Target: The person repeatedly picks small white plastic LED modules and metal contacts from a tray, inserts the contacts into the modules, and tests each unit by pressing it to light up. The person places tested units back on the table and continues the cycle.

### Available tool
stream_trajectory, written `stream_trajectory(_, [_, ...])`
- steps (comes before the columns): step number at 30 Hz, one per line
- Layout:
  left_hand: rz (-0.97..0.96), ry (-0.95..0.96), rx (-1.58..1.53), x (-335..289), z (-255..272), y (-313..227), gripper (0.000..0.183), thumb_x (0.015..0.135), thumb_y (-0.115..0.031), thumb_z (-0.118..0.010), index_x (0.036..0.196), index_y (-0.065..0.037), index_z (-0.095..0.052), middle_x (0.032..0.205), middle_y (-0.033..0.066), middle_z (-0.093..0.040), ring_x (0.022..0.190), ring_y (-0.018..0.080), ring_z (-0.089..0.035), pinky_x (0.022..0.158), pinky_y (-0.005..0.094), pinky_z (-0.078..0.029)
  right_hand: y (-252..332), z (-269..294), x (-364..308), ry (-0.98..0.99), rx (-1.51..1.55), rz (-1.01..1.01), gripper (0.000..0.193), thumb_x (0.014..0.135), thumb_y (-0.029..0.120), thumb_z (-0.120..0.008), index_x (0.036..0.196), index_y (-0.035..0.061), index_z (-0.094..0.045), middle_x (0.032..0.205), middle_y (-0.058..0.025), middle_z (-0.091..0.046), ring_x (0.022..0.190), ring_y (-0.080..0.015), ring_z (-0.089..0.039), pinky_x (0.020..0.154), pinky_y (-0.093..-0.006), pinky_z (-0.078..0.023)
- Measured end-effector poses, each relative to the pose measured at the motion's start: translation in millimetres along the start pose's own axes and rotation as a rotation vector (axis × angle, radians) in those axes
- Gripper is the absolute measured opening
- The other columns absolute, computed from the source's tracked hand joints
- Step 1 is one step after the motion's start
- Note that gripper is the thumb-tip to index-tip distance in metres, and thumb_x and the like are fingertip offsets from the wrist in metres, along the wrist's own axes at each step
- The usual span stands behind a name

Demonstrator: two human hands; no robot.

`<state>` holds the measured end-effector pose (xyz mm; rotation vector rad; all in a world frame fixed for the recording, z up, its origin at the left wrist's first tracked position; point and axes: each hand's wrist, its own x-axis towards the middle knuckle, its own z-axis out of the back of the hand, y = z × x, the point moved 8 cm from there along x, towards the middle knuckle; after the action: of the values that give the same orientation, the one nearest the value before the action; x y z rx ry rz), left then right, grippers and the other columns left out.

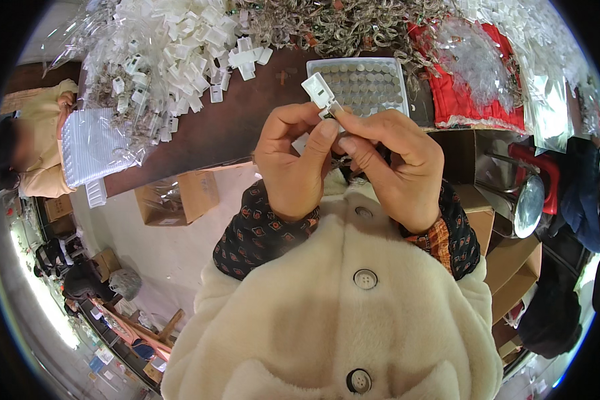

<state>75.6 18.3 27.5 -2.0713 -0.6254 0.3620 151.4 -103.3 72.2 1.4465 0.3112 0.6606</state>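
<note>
In front of my chest, both hands meet at a small white plastic battery case (319, 91), its flap tilted up past my fingertips. My left hand (288, 160) pinches the case from the left between thumb and fingers. The right hand (400, 163) has its thumb and forefinger closed on the lower end of the same case; the fingers hide most of that end. Just behind the hands lies a white tray (403, 87) with rows of round silver discs that look like coin cells.
White plastic cases (187, 50) are heaped on the dark table (227, 120) at the left. Tangled light-string wires (333, 27) lie at the back, with clear bags on red cloth (447, 100) to the right. Another person's sleeve (43, 180) shows at far left. Cardboard boxes (197, 197) stand below.
</note>
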Motion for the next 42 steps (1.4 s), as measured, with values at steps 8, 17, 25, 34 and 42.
stream_trajectory(8, [-0.101, -0.03, -0.003, -3, 5, 0, 0.02, 0.096, -0.002, -0.066, 0.112, -0.001, -0.054, 0.108, 0.0122, -0.069, 0.091, 0.0118, -0.064, 0.078, 0.0256, -0.054, 24, -7, 1, -0.056, -0.19, 0.1, 0.026, 0.086, -0.014, -0.066, 0.109, -0.0029, -0.068, 0.097, -0.0058, -0.067, 0.077, -0.0056, -0.058, 0.066, -0.0201, -0.047])
stream_trajectory(17, [-0.044, 0.029, -0.116, -3, 9, -1, 0.018, 0.097, -0.003, -0.063, 0.113, -0.004, -0.054, 0.11, 0.0162, -0.07, 0.081, 0.0096, -0.063, 0.063, 0.0213, -0.051, -8, -14, 4, 0.018, 0.376, -0.252, 0.017, 0.091, -0.001, -0.07, 0.099, 0.0023, -0.056, 0.09, -0.0059, -0.065, 0.072, -0.0073, -0.058, 0.062, -0.021, -0.047])
stream_trajectory(25, [0.13, -0.045, -0.255, -11, 13, 20, 0.015, 0.1, -0.012, -0.06, 0.115, -0.009, -0.057, 0.106, 0.0138, -0.071, 0.059, 0.0025, -0.053, 0.042, 0.0168, -0.035, -14, -24, -8, -0.005, 0.371, -0.127, 0.019, 0.09, -0.005, -0.07, 0.099, 0.0031, -0.056, 0.086, -0.0042, -0.066, 0.075, -0.0071, -0.06, 0.068, -0.0221, -0.051])
stream_trajectory(34, [0.121, -0.03, -0.167, -15, 10, 21, 0.017, 0.1, -0.012, -0.061, 0.116, -0.008, -0.055, 0.105, 0.0132, -0.071, 0.055, 0.0019, -0.047, 0.043, 0.0171, -0.033, 17, -9, -13, -0.102, -0.379, 0.326, 0.028, 0.075, -0.003, -0.078, 0.1, 0.0079, -0.073, 0.089, -0.0082, -0.066, 0.083, -0.0276, -0.067, 0.083, -0.0344, -0.054])
stream_trajectory(42, [0.261, 0.017, -0.176, -15, 22, 31, 0.015, 0.101, -0.009, -0.057, 0.116, -0.009, -0.053, 0.111, 0.0187, -0.069, 0.077, 0.0131, -0.064, 0.045, 0.0171, -0.037, -7, 34, -14, -0.127, -0.408, 0.222, 0.017, 0.085, -0.003, -0.071, 0.1, 0.0032, -0.074, 0.099, -0.0121, -0.072, 0.09, -0.0233, -0.069, 0.078, -0.0321, -0.056])
